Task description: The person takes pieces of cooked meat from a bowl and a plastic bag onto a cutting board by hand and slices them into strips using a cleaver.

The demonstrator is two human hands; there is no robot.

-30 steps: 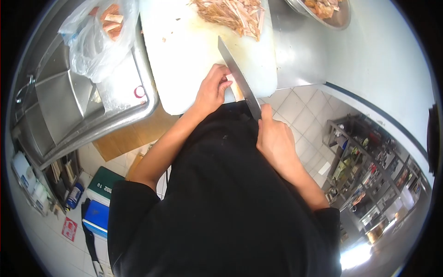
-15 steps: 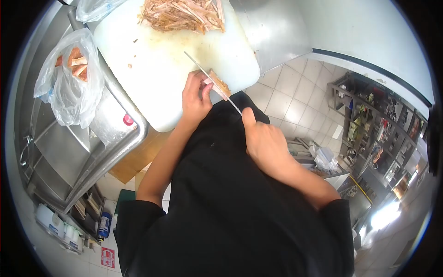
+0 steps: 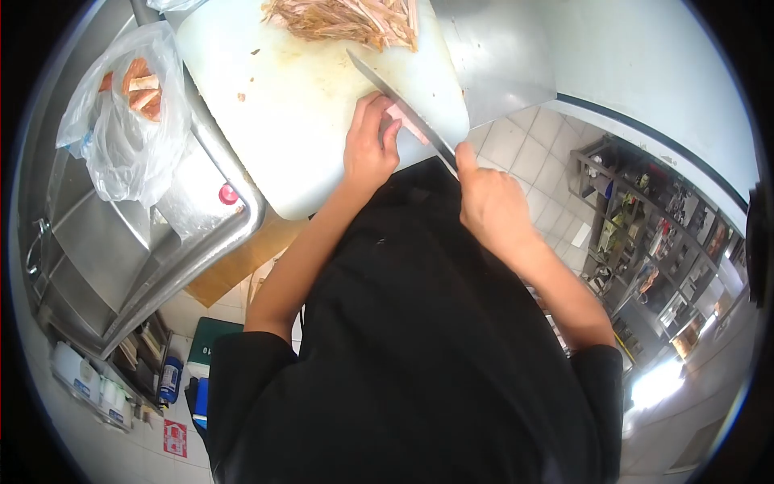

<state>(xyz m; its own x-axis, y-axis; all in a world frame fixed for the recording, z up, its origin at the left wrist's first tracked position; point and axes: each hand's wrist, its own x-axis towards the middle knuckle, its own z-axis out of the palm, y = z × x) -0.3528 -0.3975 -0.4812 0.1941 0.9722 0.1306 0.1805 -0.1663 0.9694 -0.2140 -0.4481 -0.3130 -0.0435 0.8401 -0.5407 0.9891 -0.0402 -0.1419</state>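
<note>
My left hand (image 3: 373, 143) has its fingers closed on a piece of meat (image 3: 408, 123) near the lower right edge of the white cutting board (image 3: 282, 145). My right hand (image 3: 493, 198) is wrapped round the handle of a large knife (image 3: 403, 105). The blade lies slantwise along the meat, its tip pointing up and left over the board. A pile of sliced meat strips (image 3: 355, 22) rests at the board's top. Small scraps lie on the board's left part.
Left of the board, a clear plastic bag (image 3: 129, 153) with meat pieces sits by a metal sink (image 3: 252, 211). A red cap (image 3: 228, 194) is near the sink's rim. Metal counter (image 3: 508, 64) extends right of the board; crowded shelves (image 3: 653, 234) stand farther right.
Compared with half a second ago, the view has shifted and the blade has turned, showing its flat side. Both hands keep their holds on the meat and knife.
</note>
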